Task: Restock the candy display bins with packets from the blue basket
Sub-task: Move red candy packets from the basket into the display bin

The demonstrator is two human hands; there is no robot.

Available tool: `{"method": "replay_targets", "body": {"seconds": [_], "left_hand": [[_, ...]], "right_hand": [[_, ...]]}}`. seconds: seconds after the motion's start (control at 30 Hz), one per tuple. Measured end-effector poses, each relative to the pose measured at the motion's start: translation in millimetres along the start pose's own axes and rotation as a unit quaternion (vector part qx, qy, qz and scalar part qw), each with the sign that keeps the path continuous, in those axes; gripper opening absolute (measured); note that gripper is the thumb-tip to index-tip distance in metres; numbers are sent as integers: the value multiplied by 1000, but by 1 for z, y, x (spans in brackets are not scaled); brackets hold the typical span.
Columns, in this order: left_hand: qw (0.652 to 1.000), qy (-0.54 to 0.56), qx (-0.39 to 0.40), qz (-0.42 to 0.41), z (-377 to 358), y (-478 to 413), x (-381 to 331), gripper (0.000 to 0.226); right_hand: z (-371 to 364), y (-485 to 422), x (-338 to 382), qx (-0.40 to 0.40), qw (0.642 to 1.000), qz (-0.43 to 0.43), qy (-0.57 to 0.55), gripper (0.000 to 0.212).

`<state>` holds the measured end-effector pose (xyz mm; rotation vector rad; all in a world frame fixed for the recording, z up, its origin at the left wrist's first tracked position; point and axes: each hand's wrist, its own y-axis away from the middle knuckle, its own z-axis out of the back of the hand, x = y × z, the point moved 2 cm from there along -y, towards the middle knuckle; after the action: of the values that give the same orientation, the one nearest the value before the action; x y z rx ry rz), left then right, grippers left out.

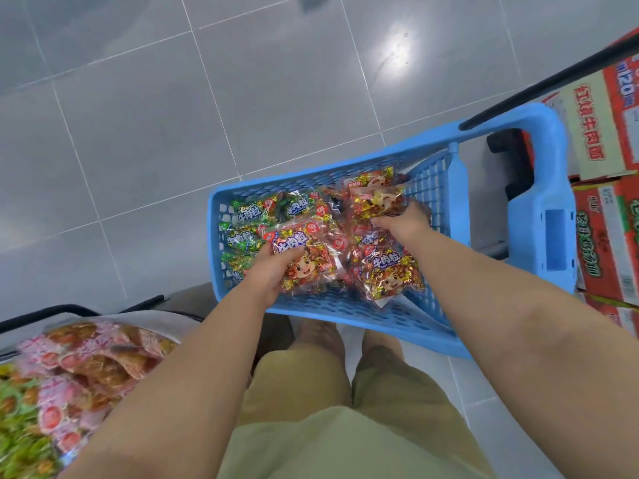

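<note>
1. My shorts (pixel 311 426) and both bare forearms fill the near field. I stand over the load so that both arms reach straight down into it.
2. The blue basket (pixel 345 318) sits on the tiled floor (pixel 138 115) just ahead of my legs. This puts the stock below both hands at once.
3. My left hand (pixel 268 274) is clamped on a red packet (pixel 304 261), with the thumb across its printed face and the fingers beneath. I hold it by its near end and, as I judge it, raised a little from the heap, so it can swing left without dragging its neighbours.
4. My right hand (pixel 401 219) reaches deeper, its fingers curled over the near edge of a far packet (pixel 377 198) and gripping it. Taking one packet in each hand would halve the trips.
5. Green packets (pixel 245 216) lie along the basket's left wall, apart from the red ones. The flavours appear to be kept sorted for separate bins.
6. The display bin (pixel 69 310) is at my lower left, blurred, and holds pink packets (pixel 86 357). It is close beside my left arm, so the carry is short.
7. Printed cartons (pixel 605 115) are stacked to the right of the basket. They are probably reserve stock.
</note>
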<state>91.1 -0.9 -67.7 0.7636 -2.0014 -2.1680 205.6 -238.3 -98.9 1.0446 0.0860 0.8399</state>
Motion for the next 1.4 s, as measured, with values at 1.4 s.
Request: {"method": "replay_targets", "body": {"seconds": [1.4], "left_hand": [[687, 526, -449, -224, 103, 296, 310, 73]], "right_hand": [[-137, 361, 0, 557, 769, 241, 203, 60]]}}
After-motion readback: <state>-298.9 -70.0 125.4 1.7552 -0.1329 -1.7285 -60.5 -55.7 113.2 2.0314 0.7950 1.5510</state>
